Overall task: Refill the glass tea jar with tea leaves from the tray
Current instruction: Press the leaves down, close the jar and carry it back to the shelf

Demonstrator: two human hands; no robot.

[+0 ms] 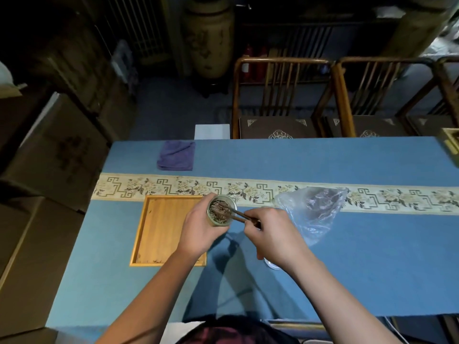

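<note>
My left hand [200,229] is wrapped around the glass tea jar [220,211], holding it above the right edge of the wooden tray [159,229]. Dark tea leaves fill the jar close to its rim. In my right hand [274,235] I grip a pair of dark wooden tongs [239,215], and their tips reach into the jar's mouth among the leaves. The tray shows almost bare wood, with only a few crumbs near its front edge. A round glass object [272,264], partly hidden under my right wrist, lies on the cloth.
A crumpled clear plastic bag [314,212] lies right of my hands on the patterned runner [159,186]. A folded purple cloth [176,155] sits at the table's far left. Wooden chairs [280,95] stand beyond the far edge, cardboard boxes [49,155] to the left.
</note>
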